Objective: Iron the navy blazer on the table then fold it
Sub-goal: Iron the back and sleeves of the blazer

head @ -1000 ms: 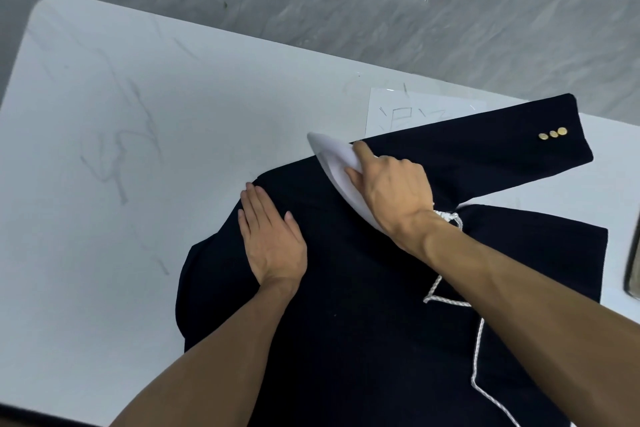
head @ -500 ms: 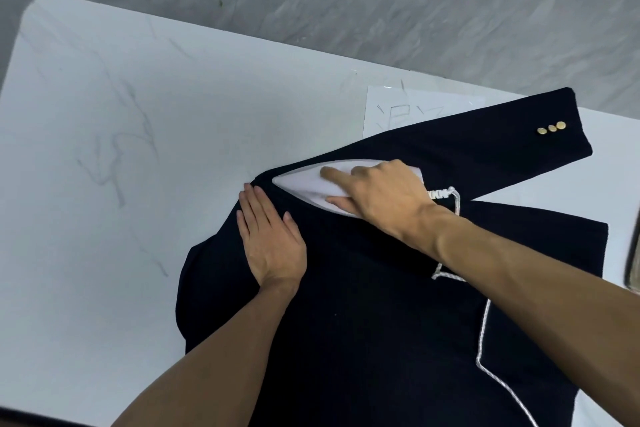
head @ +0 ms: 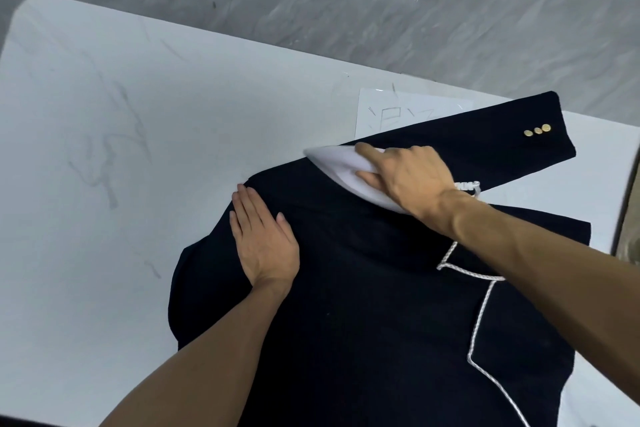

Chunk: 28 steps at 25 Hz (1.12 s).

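The navy blazer (head: 363, 315) lies flat on the white table (head: 104, 149), with white cord trim along its lapel and one sleeve stretched to the upper right, showing three gold buttons (head: 537, 130). My right hand (head: 412, 173) grips a white iron (head: 341, 166) that rests on the shoulder, where the sleeve begins, with its tip pointing left. My left hand (head: 263, 239) lies palm down with straight fingers on the blazer's left shoulder, holding nothing. The iron's rear is hidden under my right hand.
A white sheet of paper (head: 408, 107) with pencil marks lies partly under the sleeve at the table's far edge. A dark-framed object (head: 628, 218) sits at the right border. Grey marble floor lies beyond the table.
The iron has slid up and to the right along the shoulder toward the sleeve, its tip still pointing left. My left hand has stayed pressed on the same spot.
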Each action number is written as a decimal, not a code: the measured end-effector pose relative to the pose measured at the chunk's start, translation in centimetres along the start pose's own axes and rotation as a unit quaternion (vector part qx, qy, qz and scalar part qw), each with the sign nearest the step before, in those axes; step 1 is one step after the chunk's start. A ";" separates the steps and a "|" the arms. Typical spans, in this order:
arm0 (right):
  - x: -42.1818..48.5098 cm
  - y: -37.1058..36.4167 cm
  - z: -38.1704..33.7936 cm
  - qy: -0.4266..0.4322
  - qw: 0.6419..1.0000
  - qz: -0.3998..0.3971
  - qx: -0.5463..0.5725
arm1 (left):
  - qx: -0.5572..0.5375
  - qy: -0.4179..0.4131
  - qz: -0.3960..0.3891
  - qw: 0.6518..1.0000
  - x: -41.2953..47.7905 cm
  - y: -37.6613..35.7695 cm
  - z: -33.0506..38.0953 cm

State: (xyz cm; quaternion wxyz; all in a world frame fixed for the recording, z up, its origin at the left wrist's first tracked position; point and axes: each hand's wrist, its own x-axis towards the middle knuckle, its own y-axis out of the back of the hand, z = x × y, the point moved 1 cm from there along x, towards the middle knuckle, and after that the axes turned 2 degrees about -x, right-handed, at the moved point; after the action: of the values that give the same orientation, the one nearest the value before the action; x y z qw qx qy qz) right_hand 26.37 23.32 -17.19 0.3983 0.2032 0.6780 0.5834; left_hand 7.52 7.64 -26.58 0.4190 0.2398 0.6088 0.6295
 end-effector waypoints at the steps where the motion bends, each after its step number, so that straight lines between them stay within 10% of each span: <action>1: -0.6 -0.2 1.3 -0.021 1.000 0.007 0.008 | 0.001 -0.002 0.001 1.000 0.0 -0.1 0.0; 6: -2.7 -0.1 4.4 -0.112 0.992 0.017 0.060 | -0.011 0.002 -0.001 1.000 -0.1 0.2 0.0; 13: -2.2 -0.4 -1.3 -0.008 1.000 -0.009 0.023 | -0.142 -0.011 0.045 0.989 0.1 1.7 7.2; 28: -2.7 -0.7 8.0 -0.150 0.987 0.018 0.059 | 0.020 0.002 -0.009 1.000 1.1 -1.0 8.9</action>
State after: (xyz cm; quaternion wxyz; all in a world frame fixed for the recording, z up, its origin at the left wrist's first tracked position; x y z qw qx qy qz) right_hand 34.32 26.16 -17.10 0.4726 0.3236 0.6398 0.5124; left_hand 14.44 13.50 -26.47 0.4182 0.2414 0.6240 0.6143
